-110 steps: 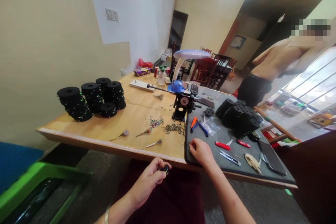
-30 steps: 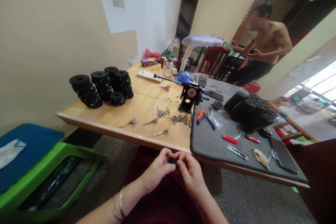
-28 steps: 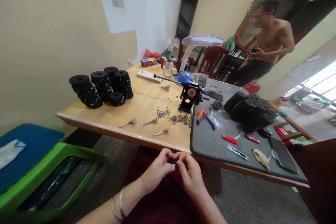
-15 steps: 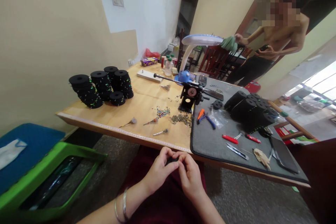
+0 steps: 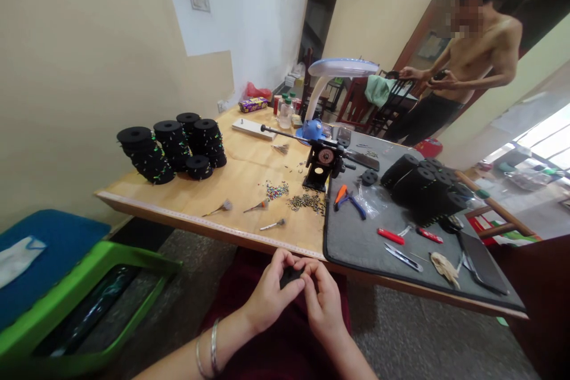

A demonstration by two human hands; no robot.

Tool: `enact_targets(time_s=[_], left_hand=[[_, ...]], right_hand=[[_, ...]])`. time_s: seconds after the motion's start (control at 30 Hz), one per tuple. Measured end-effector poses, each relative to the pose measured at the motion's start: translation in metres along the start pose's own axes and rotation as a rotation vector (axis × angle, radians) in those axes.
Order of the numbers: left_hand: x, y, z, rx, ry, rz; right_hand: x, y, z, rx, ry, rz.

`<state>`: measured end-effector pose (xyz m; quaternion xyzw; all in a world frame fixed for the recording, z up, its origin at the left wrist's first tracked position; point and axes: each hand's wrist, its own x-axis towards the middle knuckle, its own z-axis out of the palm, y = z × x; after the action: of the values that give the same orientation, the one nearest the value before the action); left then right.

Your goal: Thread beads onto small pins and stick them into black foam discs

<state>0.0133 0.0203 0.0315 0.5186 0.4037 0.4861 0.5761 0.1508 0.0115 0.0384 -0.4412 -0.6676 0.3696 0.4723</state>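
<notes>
Close to my lap, before the table's front edge, my left hand [image 5: 272, 288] curls round a small black foam spool [image 5: 290, 275], most of it hidden by the fingers. My right hand [image 5: 321, 295] meets it from the other side, thumb and fingertips pinched at the spool's edge. Any thread there is too fine to make out. Beyond the hands lie a grey-tipped bundle [image 5: 272, 224] and piles of coloured beads [image 5: 276, 191] and small dark metal bits [image 5: 307, 203]. A black winding tool with a dial [image 5: 325, 157] stands behind them.
Black spools [image 5: 167, 142] stand stacked at left, more [image 5: 421, 181] on the grey mat [image 5: 356, 243]. Pliers [image 5: 350, 200], snips [image 5: 403, 256] and a red-handled knife [image 5: 390, 236] lie there too. A lamp [image 5: 342, 67] rises behind. A person [image 5: 478, 65] stands at back right.
My hands stay almost in place, with slightly more of the black spool showing. The person behind has let go of the green cloth, which now hangs on a chair.
</notes>
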Motion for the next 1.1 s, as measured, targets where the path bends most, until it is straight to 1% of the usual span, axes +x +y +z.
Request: enact_targets(time_s=[0.27,0.47,0.53,0.63,0.73,0.9,0.97,1.1], left_hand=[[-0.001,-0.004,0.001,0.027,0.015,0.046],[-0.001,-0.007,0.001,0.033,-0.001,0.027],[0.000,-0.006,-0.001,0.033,-0.027,0.025],[-0.001,-0.007,-0.005,0.012,-0.101,0.011],[-0.002,-0.010,-0.009,-0.012,-0.134,0.005],[-0.003,-0.011,-0.012,0.001,-0.089,0.051],[-0.002,-0.008,-0.013,0.001,-0.070,0.076],[-0.001,0.000,-0.019,0.024,-0.052,0.097]], right_hand=[[-0.001,0.005,-0.001,-0.025,-0.001,-0.012],[-0.003,0.009,0.000,-0.006,0.020,-0.004],[-0.002,0.011,-0.001,0.020,0.046,0.021],[-0.001,0.017,0.000,0.096,0.087,0.098],[0.000,0.022,0.002,0.181,0.095,0.163],[0.003,0.027,0.004,0.216,0.131,0.207],[0.005,0.028,0.005,0.267,0.143,0.230],[0.010,0.028,0.009,0.384,0.120,0.275]])
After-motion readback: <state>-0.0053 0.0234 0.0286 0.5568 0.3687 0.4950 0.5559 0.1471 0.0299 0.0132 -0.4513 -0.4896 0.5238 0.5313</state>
